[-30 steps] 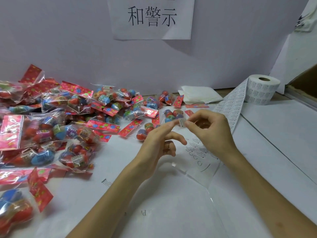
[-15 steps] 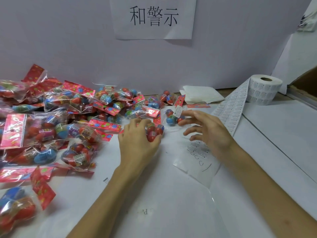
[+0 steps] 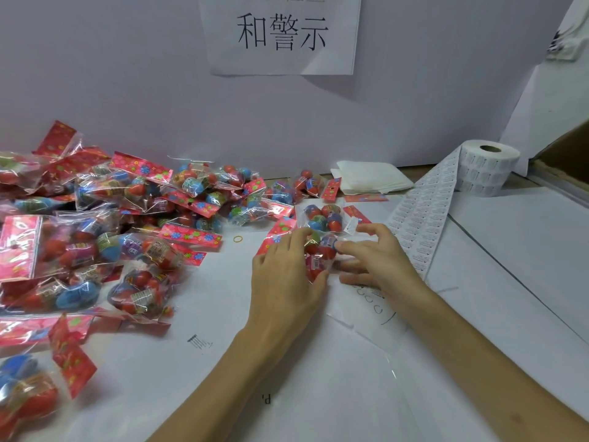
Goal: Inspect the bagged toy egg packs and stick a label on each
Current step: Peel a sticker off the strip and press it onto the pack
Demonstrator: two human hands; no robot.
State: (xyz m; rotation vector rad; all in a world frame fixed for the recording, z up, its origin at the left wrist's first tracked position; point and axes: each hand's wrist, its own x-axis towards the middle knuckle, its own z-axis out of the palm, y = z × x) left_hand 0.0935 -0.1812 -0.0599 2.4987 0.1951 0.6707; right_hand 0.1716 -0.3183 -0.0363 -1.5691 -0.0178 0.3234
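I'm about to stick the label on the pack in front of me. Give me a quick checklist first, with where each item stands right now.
1. Pack secured: left hand grips the clear bag of red and blue toy eggs: ok.
2. Right hand free: fingers spread, touching the bag: ok.
3. Small white label ready: by the right fingertips, stuck to a finger or not: cannot tell.
4. Bag's face flat for sticking: crinkled, partly hidden: cannot tell.
5. White label roll, its strip beside the right hand: ok.
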